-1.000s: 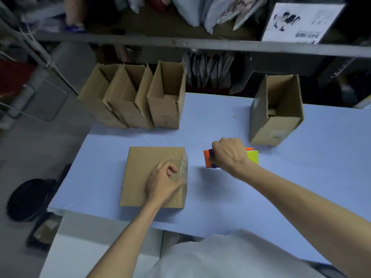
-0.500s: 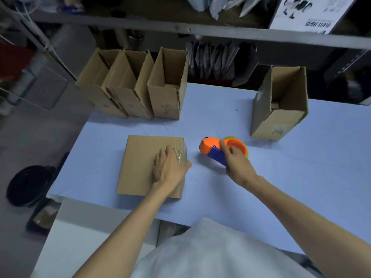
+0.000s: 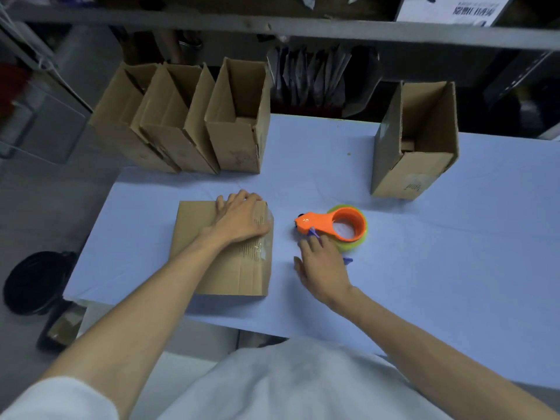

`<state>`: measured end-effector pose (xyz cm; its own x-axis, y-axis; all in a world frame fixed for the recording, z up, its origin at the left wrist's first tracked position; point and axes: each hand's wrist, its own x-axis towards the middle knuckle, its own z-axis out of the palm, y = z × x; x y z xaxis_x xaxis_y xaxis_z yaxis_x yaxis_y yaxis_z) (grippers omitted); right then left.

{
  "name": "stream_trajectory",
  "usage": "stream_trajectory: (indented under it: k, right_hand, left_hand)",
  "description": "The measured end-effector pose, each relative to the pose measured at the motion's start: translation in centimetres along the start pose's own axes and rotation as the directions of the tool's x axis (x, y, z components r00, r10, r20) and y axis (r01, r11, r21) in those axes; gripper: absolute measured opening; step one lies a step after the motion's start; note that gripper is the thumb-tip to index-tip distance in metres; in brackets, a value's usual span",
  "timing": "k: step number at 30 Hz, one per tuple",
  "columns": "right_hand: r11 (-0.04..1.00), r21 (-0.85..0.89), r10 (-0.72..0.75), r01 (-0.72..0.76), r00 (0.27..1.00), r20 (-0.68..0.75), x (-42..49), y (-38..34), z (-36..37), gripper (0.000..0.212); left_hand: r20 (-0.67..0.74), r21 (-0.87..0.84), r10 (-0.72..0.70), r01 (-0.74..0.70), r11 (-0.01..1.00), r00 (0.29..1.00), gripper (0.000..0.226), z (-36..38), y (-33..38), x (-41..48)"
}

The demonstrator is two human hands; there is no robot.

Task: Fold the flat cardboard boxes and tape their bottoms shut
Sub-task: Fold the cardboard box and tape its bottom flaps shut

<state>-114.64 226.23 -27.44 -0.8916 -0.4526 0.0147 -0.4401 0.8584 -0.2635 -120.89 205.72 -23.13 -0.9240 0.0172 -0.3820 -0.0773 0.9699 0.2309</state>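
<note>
"On the bench (image 3: 454, 253), how many boxes are sitting?"

"Five. Three are standing upright and open in a row at the far left corner, pressed side by side: the first box (image 3: 121, 125), the second box (image 3: 169, 131) and the third box (image 3: 239, 140). The fourth box (image 3: 415, 147) is standing open by itself at the far right, well apart from them. The fifth box (image 3: 206, 268) is lying low near the front edge, with clear tape (image 3: 263, 237) shining along its right end."

"And the hands?"

"Two. The left hand (image 3: 239, 219) is resting flat on the far right part of the fifth box, fingers straight and spread, gripping nothing. The right hand (image 3: 321, 265) is reaching over the blue handle of the tape dispenser (image 3: 330, 222), fingers loose and stretched out, not curling round it. I cannot tell whether they are touching it."

"Just one dispenser?"

"One. It is orange, carrying a yellow-green roll, and it is lying on the bench just right of the fifth box."
</note>
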Motion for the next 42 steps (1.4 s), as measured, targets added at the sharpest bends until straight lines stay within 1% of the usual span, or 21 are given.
stream_trajectory:
  k: [1, 2, 3, 4, 5, 6, 7, 9, 12, 15, 19, 21, 23, 25, 28, 30, 33, 35, 37, 40, 42]
  right_hand:
    - [0.971, 0.152, 0.146, -0.185, 0.960, 0.240, -0.4, -1.7, 0.2, 0.030]
    - [0.854, 0.251, 0.280, -0.456, 0.809, 0.517, -0.8, -3.4, 0.4, 0.044]
    - [0.640, 0.319, 0.303, -0.699, 0.612, 0.731, -1.2, -4.9, 0.6, 0.057]
    - [0.377, 0.352, 0.226, -0.856, 0.454, 0.862, -1.3, -6.1, 0.7, 0.067]
    - [0.101, 0.354, 0.110, -0.930, 0.364, 0.925, -1.2, -7.0, 0.7, 0.072]
    - [-0.148, 0.350, 0.006, -0.925, 0.353, 0.936, -1.0, -7.5, 0.7, 0.069]
    - [-0.355, 0.375, -0.033, -0.857, 0.412, 0.911, -0.5, -8.0, 0.2, 0.058]
    - [-0.563, 0.488, 0.062, -0.668, 0.554, 0.830, 0.9, -8.4, -0.6, 0.039]
    - [-0.528, 0.643, 0.207, -0.556, 0.650, 0.732, 3.6, -8.4, -2.6, 0.051]
    - [-0.300, 0.797, 0.336, -0.524, 0.724, 0.603, 6.1, -7.7, -6.4, 0.076]
    - [0.139, 0.920, 0.450, -0.366, 0.851, 0.271, 7.8, -7.8, -9.0, 0.095]
    - [0.401, 0.840, 0.443, -0.366, 0.880, 0.172, 7.8, -8.3, -8.7, 0.103]
    - [0.537, 0.757, 0.417, -0.372, 0.897, 0.144, 7.7, -8.1, -8.3, 0.098]
    - [0.497, 0.776, 0.408, -0.388, 0.894, 0.186, 8.0, -7.5, -7.9, 0.081]
    - [0.326, 0.837, 0.426, -0.439, 0.859, 0.284, 8.3, -7.1, -7.4, 0.055]
    - [0.392, 0.798, 0.447, -0.458, 0.853, 0.270, 8.4, -7.5, -7.8, 0.053]
    - [0.631, 0.598, 0.474, -0.494, 0.856, 0.206, 8.5, -8.5, -8.8, 0.084]
    - [0.715, 0.485, 0.480, -0.504, 0.858, 0.183, 8.8, -8.8, -8.8, 0.090]
    - [0.681, 0.507, 0.500, -0.528, 0.842, 0.205, 9.1, -8.4, -8.6, 0.077]
    - [0.623, 0.553, 0.535, -0.553, 0.817, 0.215, 9.4, -7.6, -8.4, 0.050]
    - [0.679, 0.505, 0.509, -0.533, 0.837, 0.199, 9.4, -7.9, -8.4, 0.062]
  left_hand:
    - [-0.013, 0.029, -0.003, 0.003, 1.000, 1.000, 0.068, 0.2, 0.0, 0.0]
    - [-0.038, 0.052, -0.001, 0.003, 0.999, 0.999, 0.064, 0.4, 0.0, 0.1]
    - [-0.065, 0.070, 0.005, 0.000, 0.998, 0.998, 0.060, 0.6, 0.0, 0.2]
    - [-0.092, 0.077, 0.009, -0.002, 0.997, 0.996, 0.056, 0.7, 0.0, 0.2]
    - [-0.116, 0.076, 0.007, 0.002, 0.997, 0.993, 0.055, 0.9, -0.1, 0.3]
    - [-0.135, 0.073, -0.004, 0.014, 0.997, 0.991, 0.056, 1.0, -0.2, 0.3]
    - [-0.149, 0.070, -0.025, 0.035, 0.997, 0.989, 0.057, 0.9, -0.3, 0.4]
    - [-0.194, 0.032, -0.100, 0.108, 0.994, 0.976, 0.058, -0.1, -0.6, 0.3]
    - [-0.385, -0.252, -0.309, 0.223, 0.942, 0.870, 0.053, -3.6, -1.1, -1.7]
    - [-0.460, -0.607, -0.512, 0.164, 0.778, 0.726, 0.049, -6.4, -1.4, -5.9]
    - [-0.282, -0.729, -0.601, 0.241, 0.641, 0.748, 0.062, -5.6, -1.2, -9.7]
    - [-0.188, -0.758, -0.606, 0.278, 0.590, 0.773, 0.070, -4.7, -1.2, -10.2]
    - [-0.123, -0.769, -0.610, 0.313, 0.557, 0.783, 0.073, -4.1, -1.4, -10.4]
    - [-0.068, -0.773, -0.615, 0.349, 0.531, 0.786, 0.072, -4.1, -1.7, -10.4]
    - [-0.003, -0.760, -0.625, 0.405, 0.509, 0.781, 0.067, -4.5, -2.2, -10.2]
    - [0.041, -0.738, -0.626, 0.446, 0.506, 0.779, 0.058, -5.0, -2.4, -10.0]
    - [0.074, -0.703, -0.604, 0.471, 0.533, 0.793, 0.046, -5.0, -2.0, -9.8]
    - [0.070, -0.683, -0.601, 0.477, 0.553, 0.796, 0.072, -4.9, -1.6, -9.7]
    - [0.025, -0.655, -0.619, 0.481, 0.583, 0.785, 0.094, -4.6, -1.5, -9.3]
    - [-0.012, -0.629, -0.619, 0.476, 0.615, 0.785, 0.092, -4.3, -1.5, -8.8]
    - [-0.002, -0.632, -0.626, 0.484, 0.606, 0.780, 0.086, -4.4, -1.6, -8.6]
